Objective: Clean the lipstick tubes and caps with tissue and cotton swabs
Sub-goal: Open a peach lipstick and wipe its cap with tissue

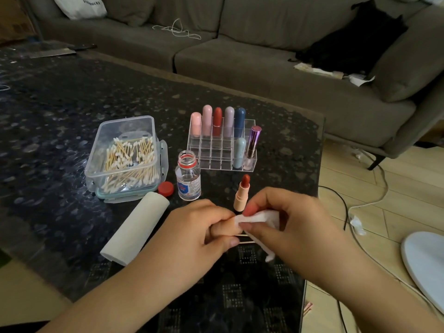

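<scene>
Right hand [288, 219] pinches a white tissue [259, 218] against the peach cap [225, 228] gripped in the left hand [201, 229], low over the table [60, 116]. One uncapped lipstick [242, 193] stands just behind; seven tubes fill the clear rack [222, 150].

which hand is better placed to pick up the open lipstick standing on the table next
Probably the left hand. The open lipstick stands just beyond both hands, but the right hand pinches the tissue, while the left seems to hold only a small peach piece.
</scene>
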`<state>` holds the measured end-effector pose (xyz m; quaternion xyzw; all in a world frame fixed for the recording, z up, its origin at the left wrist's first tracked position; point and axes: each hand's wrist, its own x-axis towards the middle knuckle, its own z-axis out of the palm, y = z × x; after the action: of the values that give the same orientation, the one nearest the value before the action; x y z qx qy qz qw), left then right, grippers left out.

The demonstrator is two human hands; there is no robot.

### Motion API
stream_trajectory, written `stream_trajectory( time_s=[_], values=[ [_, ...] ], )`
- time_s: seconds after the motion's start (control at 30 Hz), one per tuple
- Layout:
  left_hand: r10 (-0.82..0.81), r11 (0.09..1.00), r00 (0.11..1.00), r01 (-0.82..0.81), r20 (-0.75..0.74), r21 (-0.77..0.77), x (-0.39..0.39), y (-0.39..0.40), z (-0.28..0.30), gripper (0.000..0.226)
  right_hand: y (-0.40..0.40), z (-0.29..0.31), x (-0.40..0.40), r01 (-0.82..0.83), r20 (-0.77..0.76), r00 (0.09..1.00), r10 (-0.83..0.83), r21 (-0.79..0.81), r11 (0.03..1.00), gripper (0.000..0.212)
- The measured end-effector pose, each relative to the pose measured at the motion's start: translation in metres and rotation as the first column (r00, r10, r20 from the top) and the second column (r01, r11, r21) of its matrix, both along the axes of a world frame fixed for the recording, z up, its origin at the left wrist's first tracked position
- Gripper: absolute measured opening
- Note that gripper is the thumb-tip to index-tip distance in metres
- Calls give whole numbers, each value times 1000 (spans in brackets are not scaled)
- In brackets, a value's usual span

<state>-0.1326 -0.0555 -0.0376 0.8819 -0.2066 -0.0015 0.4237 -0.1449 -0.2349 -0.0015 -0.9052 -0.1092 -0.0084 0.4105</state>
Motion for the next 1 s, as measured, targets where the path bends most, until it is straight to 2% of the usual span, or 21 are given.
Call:
stream_trajectory(
  time_s=[0.1, 0.2, 0.3, 0.43, 0.57, 0.7, 0.73, 0.77, 0.83, 0.9, 0.93, 1.0],
  values=[
    [34, 999, 999, -34, 0, -30, 1, 1, 0, 28, -3, 4, 1, -21, -82, 996, 24, 34, 999, 9],
    [6, 998, 1000, -4, 23, -57, 0, 2, 0, 23, -2, 3, 4, 35, -133, 991, -23, 85, 996, 11],
    [0, 998, 996, 5, 89, -57, -2, 3, 0, 29, 2, 2, 4, 80, -190, 980, -51, 147, 986, 11],
    [-14, 999, 977, 22, 213, -34, -3, 5, 1, 19, 4, 2, 2, 134, -292, 953, -87, 145, 980, 10],
    [-55, 998, 933, 59, 356, 0, -4, 6, 0, 24, 5, 2, -1, 136, -468, 882, 45, 346, 928, 9],
    [-36, 999, 869, 42, 493, 0, -3, 6, -1, 30, 4, 0, -2, 147, -446, 889, 105, 493, 858, 12],
    [-14, 998, 880, 40, 474, -44, -3, 6, -1, 30, 3, 0, -2, 135, -419, 902, 105, 504, 853, 13],
    [13, 993, 919, 35, 393, -114, -4, 5, 1, 30, 2, 1, -2, 119, -387, 917, 96, 497, 860, 13],
    [0, 942, 999, 15, 43, -336, -6, 2, 7, 38, -1, 3, 0, 76, -298, 953, 60, 425, 902, 10],
    [-112, 866, 946, -57, -303, -497, -6, -2, 12, 38, -2, 5, 1, 40, -198, 980, 31, 348, 937, 14],
    [-147, 852, 902, -93, -405, -516, -6, -4, 14, 41, -2, 5, 1, 27, -157, 987, 23, 310, 950, 14],
    [-177, 849, 850, -122, -495, -513, -4, -5, 15, 50, -1, 6, -1, -10, -93, 995, 30, 207, 978, 13]
  ],
)
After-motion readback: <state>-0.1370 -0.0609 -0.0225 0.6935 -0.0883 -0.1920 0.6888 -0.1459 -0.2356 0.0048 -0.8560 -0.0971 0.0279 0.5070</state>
